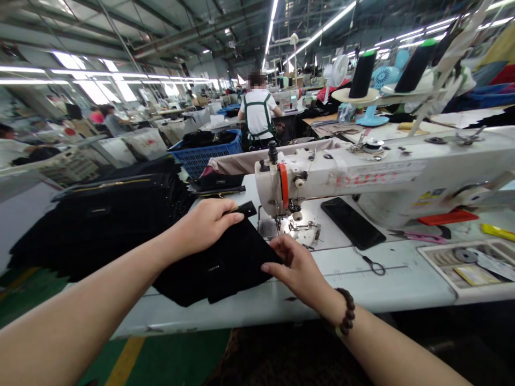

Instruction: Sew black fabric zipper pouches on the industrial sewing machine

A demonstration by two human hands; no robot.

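Note:
A black fabric panel [237,257] with a small label hangs between my hands over the front of the sewing table. My left hand [209,222] is closed on its upper edge, where a dark zipper end [246,209] sticks out past the thumb. At the panel's right corner, my right hand [295,268] pinches the cloth between thumb and fingers. Just beyond the panel stands a white sewing machine [386,177], its lit needle area [292,228] close to the cloth but apart from it.
A tall stack of black panels [120,214] lies at the left. Right of the needle are a phone [353,222], a small ring-handled tool [374,264], pink-handled scissors [426,236] and a parts tray [470,268]. Behind stand a blue crate [209,153] and a person [257,112].

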